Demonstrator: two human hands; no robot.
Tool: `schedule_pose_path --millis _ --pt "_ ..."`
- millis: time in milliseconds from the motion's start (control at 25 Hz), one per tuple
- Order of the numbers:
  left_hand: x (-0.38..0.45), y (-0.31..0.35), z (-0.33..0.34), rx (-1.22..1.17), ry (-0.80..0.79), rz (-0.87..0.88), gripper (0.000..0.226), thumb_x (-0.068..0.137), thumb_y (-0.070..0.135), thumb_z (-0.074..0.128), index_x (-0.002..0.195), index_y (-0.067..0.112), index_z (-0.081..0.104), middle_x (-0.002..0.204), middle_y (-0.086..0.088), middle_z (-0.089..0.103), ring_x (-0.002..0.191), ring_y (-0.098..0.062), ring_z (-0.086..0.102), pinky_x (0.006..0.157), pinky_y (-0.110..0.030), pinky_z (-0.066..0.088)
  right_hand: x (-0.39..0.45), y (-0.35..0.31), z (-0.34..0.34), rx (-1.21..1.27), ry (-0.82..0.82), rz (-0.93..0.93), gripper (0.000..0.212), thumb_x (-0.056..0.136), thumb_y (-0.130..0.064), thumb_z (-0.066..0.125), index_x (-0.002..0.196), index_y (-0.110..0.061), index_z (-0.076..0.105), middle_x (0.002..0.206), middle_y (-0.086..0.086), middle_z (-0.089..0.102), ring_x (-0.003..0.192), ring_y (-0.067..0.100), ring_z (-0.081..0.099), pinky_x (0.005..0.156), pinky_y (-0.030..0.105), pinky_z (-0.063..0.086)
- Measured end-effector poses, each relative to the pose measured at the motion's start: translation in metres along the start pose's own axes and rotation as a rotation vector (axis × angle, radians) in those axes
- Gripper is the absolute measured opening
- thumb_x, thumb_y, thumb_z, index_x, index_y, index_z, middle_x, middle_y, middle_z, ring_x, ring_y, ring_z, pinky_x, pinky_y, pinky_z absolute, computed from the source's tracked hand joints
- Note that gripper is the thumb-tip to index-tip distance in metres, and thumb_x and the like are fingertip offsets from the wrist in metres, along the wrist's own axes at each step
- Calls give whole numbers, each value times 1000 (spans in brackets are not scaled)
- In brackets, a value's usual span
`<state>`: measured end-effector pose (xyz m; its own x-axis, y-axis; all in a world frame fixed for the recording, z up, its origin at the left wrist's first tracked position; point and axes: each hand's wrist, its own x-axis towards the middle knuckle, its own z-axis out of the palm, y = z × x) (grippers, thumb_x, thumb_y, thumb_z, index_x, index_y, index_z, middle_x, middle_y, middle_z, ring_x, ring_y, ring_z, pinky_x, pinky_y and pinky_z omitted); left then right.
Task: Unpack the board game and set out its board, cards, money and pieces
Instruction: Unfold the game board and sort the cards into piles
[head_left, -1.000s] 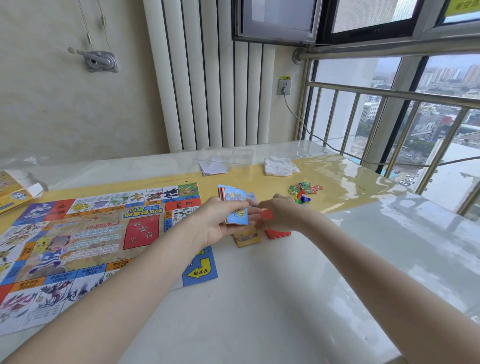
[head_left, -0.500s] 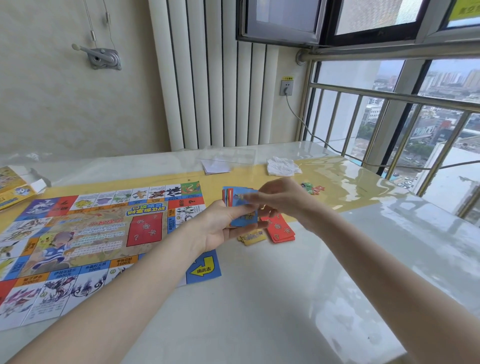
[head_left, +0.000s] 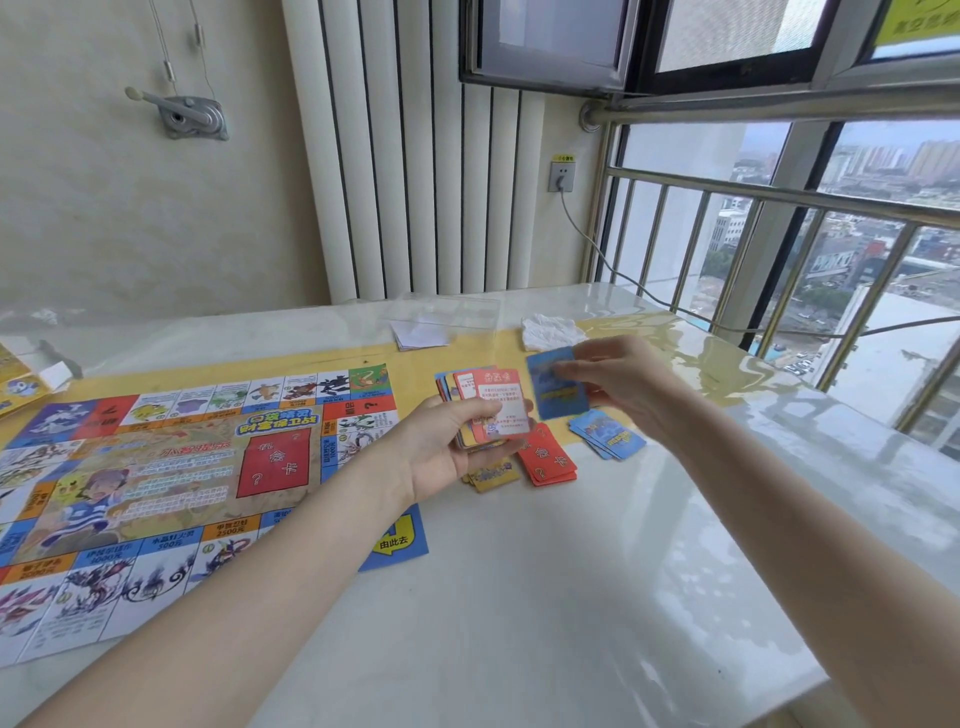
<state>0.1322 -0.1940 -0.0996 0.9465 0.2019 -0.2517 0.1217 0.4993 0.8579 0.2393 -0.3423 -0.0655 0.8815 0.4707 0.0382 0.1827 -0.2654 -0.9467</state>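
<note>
Head view: tabletop (head_left: 519, 623) glossy white, yellow strip along its far edge. Game board (head_left: 156, 478) spread flat toward the left edge. Left hand (head_left: 447, 447) curled round a fanned stack of cards (head_left: 493, 405), red-framed face on top, above the middle of the tabletop. Right hand (head_left: 623, 384) pinching one blue card (head_left: 556, 384) just right of the stack. Below, lying side by side: yellow pile (head_left: 491, 475), red pile (head_left: 548, 460), blue pile (head_left: 608, 434). White crumpled tissue (head_left: 550, 330) near the far edge.
</note>
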Motion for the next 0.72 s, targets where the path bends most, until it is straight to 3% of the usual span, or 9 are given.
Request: schedule_pose_path --millis 80,160,240,280,360,520,640,720 --pt "2 0 4 41 -6 -26 24 90 -6 49 112 0 57 89 -17 71 74 -26 70 64 -39 58 10 7 -19 -154 83 60 7 81 -6 65 83 -2 60 74 10 55 66 19 53 59 24 43" --pt "5 0 5 67 1 -43 26 90 -6 48 115 0 56 94 -18 69 82 -28 68 67 -43 57 18 23 -30 -538 78 182 10 82 -8 62 79 2 61 74 11 51 67 21 47 52 24 33" --pt "8 -2 6 62 7 -47 28 90 -6 49 116 0 56 92 -18 70 85 -29 66 68 -44 56 24 42 -29 -785 38 228 23 82 -14 64 99 1 65 89 12 58 81 25 53 59 26 37" --pt "8 -3 6 60 8 -44 27 90 -7 49 115 0 56 89 -18 70 85 -29 66 68 -44 56 27 51 -28 -855 47 203 31 82 -19 66 108 -2 62 101 12 60 94 26 54 69 28 41" --pt "9 -2 7 59 6 -43 24 90 -7 49 110 0 57 88 -18 71 86 -29 66 68 -43 56 27 60 -26 -912 87 145 41 85 -30 64 117 -7 53 118 11 56 112 28 47 88 32 37" --pt "10 -2 5 55 13 -43 20 90 -8 49 105 1 58 90 -19 70 87 -30 66 68 -42 57 23 64 -16 -1035 -17 120 62 84 -53 56 128 -13 40 127 12 45 119 32 37 94 35 32" --pt "11 -5 8 53 26 -51 27 89 -8 50 114 0 55 108 -23 65 91 -31 65 68 -43 57 16 61 -1 -1048 -97 -10 51 87 -40 55 131 -17 41 129 10 41 118 32 37 95 34 31" --pt "10 -7 10 47 31 -58 24 89 -9 50 110 0 56 108 -23 64 89 -31 64 69 -44 57 13 59 3 -1038 -132 -41 48 88 -35 53 132 -22 40 128 9 41 117 32 37 95 34 32"
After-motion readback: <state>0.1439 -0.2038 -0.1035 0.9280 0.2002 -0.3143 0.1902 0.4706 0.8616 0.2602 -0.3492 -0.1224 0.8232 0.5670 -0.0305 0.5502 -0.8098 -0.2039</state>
